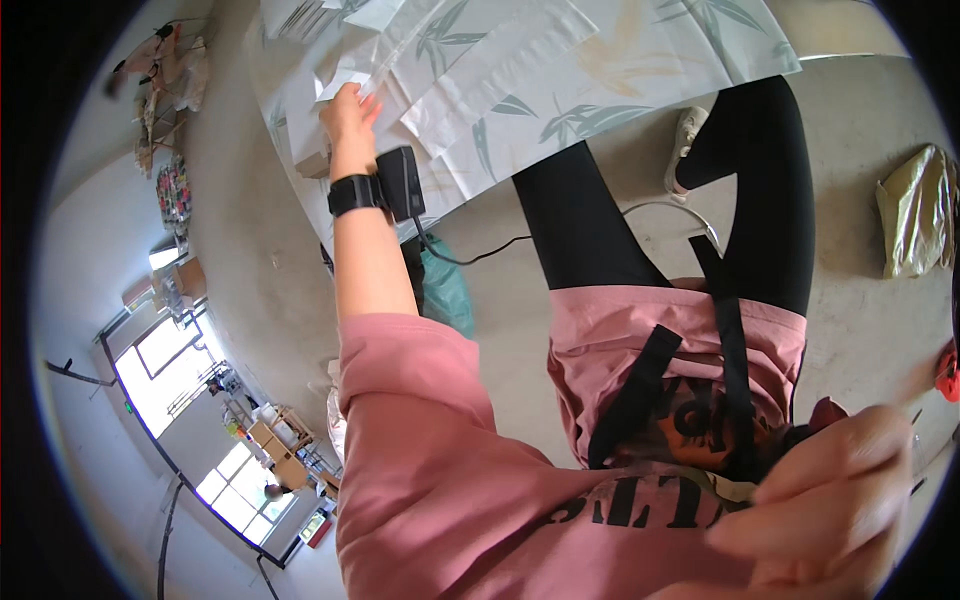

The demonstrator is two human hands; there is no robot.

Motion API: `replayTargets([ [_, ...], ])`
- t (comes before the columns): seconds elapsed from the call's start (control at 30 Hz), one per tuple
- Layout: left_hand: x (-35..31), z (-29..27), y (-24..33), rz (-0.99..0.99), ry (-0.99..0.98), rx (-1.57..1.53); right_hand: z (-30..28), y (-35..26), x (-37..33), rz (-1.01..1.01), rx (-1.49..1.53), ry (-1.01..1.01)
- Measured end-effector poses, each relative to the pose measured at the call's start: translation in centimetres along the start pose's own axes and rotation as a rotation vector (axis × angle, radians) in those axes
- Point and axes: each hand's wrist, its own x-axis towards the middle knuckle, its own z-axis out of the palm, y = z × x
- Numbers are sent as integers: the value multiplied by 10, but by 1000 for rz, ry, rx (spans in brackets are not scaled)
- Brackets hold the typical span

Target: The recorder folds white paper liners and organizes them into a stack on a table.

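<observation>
My left hand [352, 115] reaches out over the table's left side, its fingers bent and closed on a small white sheet [343, 84]. Its wrist carries a black band [355, 195] with a black box [399, 183] on it, from which a cable runs. Long white, translucent strips [440, 118] lie beside this hand on the patterned tablecloth [600, 85]. Close to the camera at the lower right is my right hand [830, 500], somewhat blurred, with its fingers curled together. Whatever it may hold is hidden.
More white sheets [375, 14] lie at the table's far left. A teal plastic bag [447, 285] is below the near table edge. On the floor at the right stands a shiny gold-coloured bag [915, 215]. The black cable [470, 258] hangs between my left wrist and my body.
</observation>
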Motion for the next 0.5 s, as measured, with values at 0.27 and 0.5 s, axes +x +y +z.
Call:
replayTargets([
  [0.27,-119,80,-65,1094,166,729,-54,-28,-69,-52,395,120],
  [0.5,-180,127,-80,1223,-240,815,-16,-58,32,508,43,172],
])
